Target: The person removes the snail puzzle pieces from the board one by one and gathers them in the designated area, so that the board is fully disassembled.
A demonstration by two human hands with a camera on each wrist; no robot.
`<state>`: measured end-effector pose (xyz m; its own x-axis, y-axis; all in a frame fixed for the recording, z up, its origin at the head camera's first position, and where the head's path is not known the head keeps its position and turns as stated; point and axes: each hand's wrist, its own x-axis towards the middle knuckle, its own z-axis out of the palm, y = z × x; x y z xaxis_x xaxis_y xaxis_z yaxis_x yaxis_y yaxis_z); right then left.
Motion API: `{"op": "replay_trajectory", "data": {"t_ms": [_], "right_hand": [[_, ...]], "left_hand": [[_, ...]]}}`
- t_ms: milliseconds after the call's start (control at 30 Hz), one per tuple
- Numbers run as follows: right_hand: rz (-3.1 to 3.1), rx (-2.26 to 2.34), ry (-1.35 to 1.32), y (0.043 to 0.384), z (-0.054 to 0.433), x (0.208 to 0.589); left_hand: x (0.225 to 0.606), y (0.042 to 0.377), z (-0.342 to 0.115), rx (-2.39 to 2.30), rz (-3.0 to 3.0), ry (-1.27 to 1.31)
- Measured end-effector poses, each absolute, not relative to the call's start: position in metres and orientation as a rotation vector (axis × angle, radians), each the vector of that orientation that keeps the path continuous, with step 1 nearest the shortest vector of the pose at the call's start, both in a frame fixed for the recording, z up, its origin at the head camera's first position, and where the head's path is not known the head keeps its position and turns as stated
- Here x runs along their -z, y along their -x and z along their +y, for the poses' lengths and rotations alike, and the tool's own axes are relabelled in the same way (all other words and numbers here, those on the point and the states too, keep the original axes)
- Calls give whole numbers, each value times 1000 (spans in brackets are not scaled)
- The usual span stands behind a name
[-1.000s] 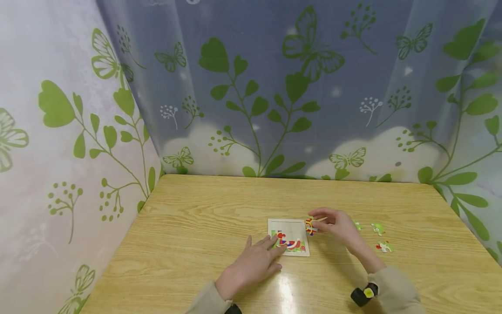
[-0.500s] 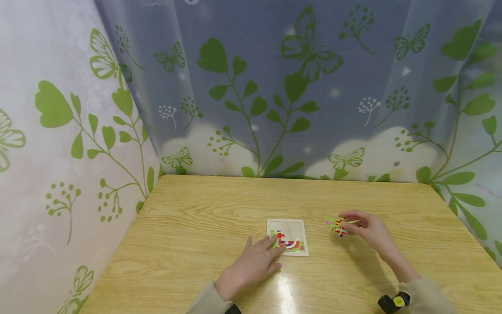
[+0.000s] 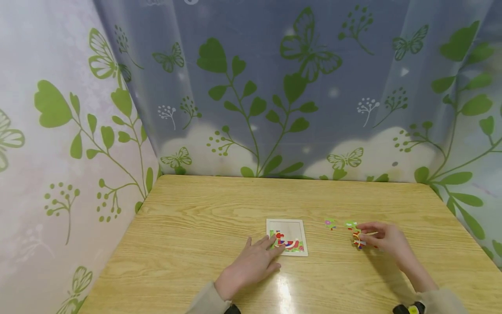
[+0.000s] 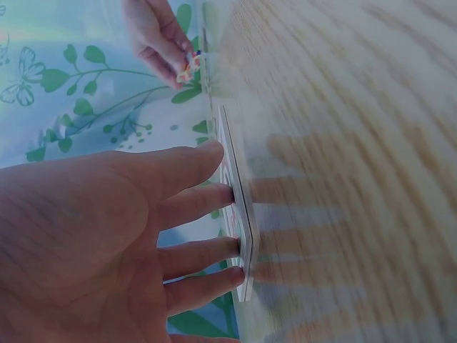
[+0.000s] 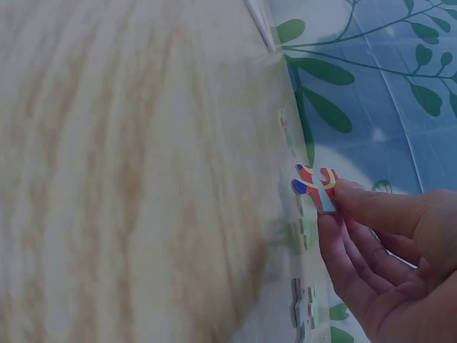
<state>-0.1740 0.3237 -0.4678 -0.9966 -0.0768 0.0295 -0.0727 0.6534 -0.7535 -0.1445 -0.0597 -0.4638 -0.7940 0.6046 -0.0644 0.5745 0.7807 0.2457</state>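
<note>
My left hand lies with straight fingers on the lower left of a white-framed puzzle tray; the fingertips touch its edge in the left wrist view. Joined puzzle pieces in red, white, blue and green fill the tray's lower part, while its upper part shows pale backing. To the right, my right hand pinches a jigsaw puzzle piece in red, yellow and blue between thumb and fingers, held above the table. Below it, other loose pieces are partly hidden by the hand.
A loose green piece with a pink flower lies right of the tray, and another green and white piece lies beside the right hand's fingertips. The wooden table ends at a patterned curtain behind and at the sides.
My right hand has moved right, away from the tray, still pinching the puzzle piece. Loose pieces it covered are now visible. My left hand stays on the tray.
</note>
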Motion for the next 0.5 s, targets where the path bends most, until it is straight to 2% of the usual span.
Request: {"op": "replay_trajectory", "data": {"t_ms": [500], "right_hand": [[2845,1132,270,183,321,479]], "left_hand": [[462,145,-60,-302,2837,-944]]}}
